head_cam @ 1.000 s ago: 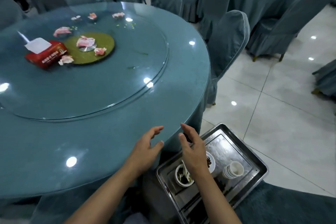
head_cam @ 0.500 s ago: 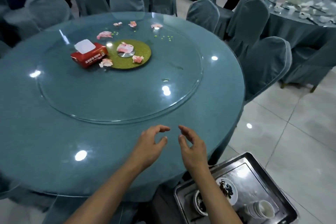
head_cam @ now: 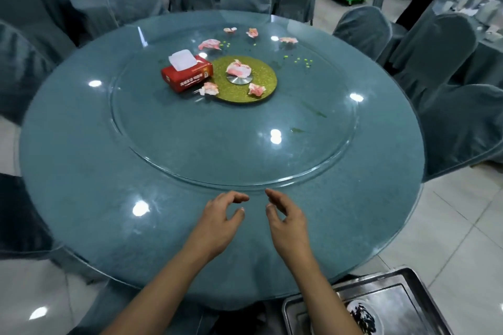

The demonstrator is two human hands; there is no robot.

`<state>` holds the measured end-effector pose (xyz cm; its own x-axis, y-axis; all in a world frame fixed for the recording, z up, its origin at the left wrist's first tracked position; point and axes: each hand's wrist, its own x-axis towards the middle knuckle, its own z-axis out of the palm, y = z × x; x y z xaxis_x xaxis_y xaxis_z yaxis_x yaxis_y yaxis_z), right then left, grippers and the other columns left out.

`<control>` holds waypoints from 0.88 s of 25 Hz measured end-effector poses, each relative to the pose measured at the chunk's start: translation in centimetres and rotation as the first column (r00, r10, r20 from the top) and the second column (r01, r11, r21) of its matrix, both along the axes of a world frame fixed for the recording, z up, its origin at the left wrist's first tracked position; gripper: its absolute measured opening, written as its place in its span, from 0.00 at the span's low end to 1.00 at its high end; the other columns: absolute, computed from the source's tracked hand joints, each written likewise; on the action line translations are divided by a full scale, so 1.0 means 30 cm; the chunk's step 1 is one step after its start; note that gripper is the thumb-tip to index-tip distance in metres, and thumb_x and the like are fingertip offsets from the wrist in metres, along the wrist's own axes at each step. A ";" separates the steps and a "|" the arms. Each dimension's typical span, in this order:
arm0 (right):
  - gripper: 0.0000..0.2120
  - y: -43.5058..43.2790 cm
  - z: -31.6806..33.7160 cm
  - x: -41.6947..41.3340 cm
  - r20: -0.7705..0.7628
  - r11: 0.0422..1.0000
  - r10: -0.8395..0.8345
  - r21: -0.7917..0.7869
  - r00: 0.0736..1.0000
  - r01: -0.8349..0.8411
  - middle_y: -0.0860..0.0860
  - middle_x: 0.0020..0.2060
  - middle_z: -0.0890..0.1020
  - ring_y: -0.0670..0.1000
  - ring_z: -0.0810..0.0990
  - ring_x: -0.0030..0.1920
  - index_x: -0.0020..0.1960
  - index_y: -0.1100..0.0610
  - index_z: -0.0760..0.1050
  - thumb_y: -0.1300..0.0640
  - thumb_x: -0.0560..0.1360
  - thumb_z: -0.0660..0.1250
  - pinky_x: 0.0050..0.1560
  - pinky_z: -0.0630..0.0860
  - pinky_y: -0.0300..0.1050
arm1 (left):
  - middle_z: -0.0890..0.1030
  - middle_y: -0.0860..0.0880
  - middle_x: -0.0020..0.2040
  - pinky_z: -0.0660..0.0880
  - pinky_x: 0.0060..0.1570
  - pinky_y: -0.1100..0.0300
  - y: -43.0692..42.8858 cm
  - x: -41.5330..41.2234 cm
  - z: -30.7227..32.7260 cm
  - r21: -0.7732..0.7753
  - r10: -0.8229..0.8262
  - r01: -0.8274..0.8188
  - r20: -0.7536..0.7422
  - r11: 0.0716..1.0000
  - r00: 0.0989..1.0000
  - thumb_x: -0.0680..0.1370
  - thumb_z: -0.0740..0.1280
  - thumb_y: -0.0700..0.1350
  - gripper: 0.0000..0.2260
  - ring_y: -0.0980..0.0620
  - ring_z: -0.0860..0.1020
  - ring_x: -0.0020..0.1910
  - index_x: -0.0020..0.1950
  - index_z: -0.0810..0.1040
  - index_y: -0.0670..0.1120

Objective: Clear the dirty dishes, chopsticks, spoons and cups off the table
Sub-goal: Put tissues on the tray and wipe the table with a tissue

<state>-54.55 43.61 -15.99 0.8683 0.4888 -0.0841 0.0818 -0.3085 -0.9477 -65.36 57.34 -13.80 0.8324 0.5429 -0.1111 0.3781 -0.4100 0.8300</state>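
The round table (head_cam: 81, 171) has a blue cloth under glass and a glass turntable (head_cam: 190, 149) in its middle. My left hand (head_cam: 220, 221) and my right hand (head_cam: 285, 221) hover side by side over the table's near rim, fingers loosely curled and apart, holding nothing. At the bottom right a steel tray (head_cam: 389, 280) sits low beside the table, with a white dish (head_cam: 363, 317) of dark scraps in it, partly cut off by the frame edge. No dishes, cups or chopsticks show on the table.
On the turntable are a red tissue box (head_cam: 187, 73), a gold disc (head_cam: 245, 80), several crumpled pink napkins (head_cam: 239, 68) and green crumbs (head_cam: 303, 60). Covered chairs (head_cam: 446, 51) ring the table. Another laid table (head_cam: 479, 8) stands far right, a person beside it.
My view has lifted from the tray to the whole table. Both hands have moved from the table's edge forward over its rim, staying empty.
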 end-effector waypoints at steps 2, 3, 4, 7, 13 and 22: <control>0.15 0.037 -0.009 0.015 -0.008 1.000 0.009 -0.005 1.000 -0.009 0.40 0.57 0.83 0.39 0.80 0.60 0.62 0.46 0.80 0.61 0.80 0.67 0.62 0.74 0.36 | 0.80 0.61 0.61 0.66 0.65 0.64 0.030 -0.004 -0.006 -0.002 0.025 -0.025 -0.003 1.000 1.000 0.81 0.67 0.44 0.12 0.61 0.72 0.63 0.62 0.80 0.56; 0.15 0.059 -0.013 0.024 -0.009 1.000 0.019 -0.010 1.000 -0.019 0.40 0.57 0.83 0.39 0.80 0.59 0.62 0.45 0.80 0.61 0.80 0.67 0.62 0.74 0.36 | 0.80 0.61 0.60 0.66 0.65 0.64 0.048 -0.003 -0.008 0.001 0.044 -0.044 -0.001 0.999 0.999 0.81 0.67 0.44 0.12 0.61 0.73 0.64 0.62 0.80 0.56; 0.15 0.083 -0.015 0.037 -0.011 0.999 0.036 -0.010 0.999 -0.036 0.39 0.57 0.83 0.38 0.80 0.59 0.61 0.44 0.79 0.61 0.80 0.67 0.62 0.74 0.35 | 0.80 0.61 0.60 0.66 0.65 0.66 0.069 0.002 -0.010 0.003 0.063 -0.063 0.000 0.998 0.998 0.81 0.67 0.44 0.12 0.61 0.73 0.63 0.62 0.80 0.56; 0.17 0.161 -0.034 0.088 -0.022 0.997 0.079 -0.010 0.997 -0.079 0.39 0.55 0.83 0.38 0.80 0.58 0.57 0.40 0.78 0.62 0.79 0.67 0.61 0.74 0.34 | 0.80 0.61 0.60 0.66 0.64 0.68 0.126 0.030 -0.005 0.018 0.111 -0.111 -0.020 0.994 0.994 0.81 0.67 0.43 0.11 0.62 0.72 0.62 0.62 0.80 0.56; 0.17 0.253 -0.094 0.238 -0.068 0.988 0.138 -0.060 0.988 -0.142 0.40 0.56 0.83 0.39 0.80 0.58 0.58 0.41 0.78 0.62 0.79 0.68 0.63 0.76 0.39 | 0.80 0.62 0.59 0.69 0.69 0.56 0.203 0.125 -0.045 0.032 0.191 -0.190 -0.057 0.981 0.980 0.79 0.66 0.48 0.11 0.59 0.74 0.64 0.59 0.79 0.60; 0.15 0.332 -0.157 0.499 -0.119 0.981 0.146 -0.114 0.982 -0.159 0.41 0.57 0.83 0.40 0.80 0.60 0.59 0.42 0.79 0.61 0.79 0.68 0.67 0.75 0.44 | 0.79 0.62 0.59 0.72 0.65 0.57 0.263 0.329 -0.091 0.038 0.214 -0.211 -0.099 0.977 0.972 0.80 0.68 0.43 0.13 0.61 0.73 0.63 0.60 0.79 0.60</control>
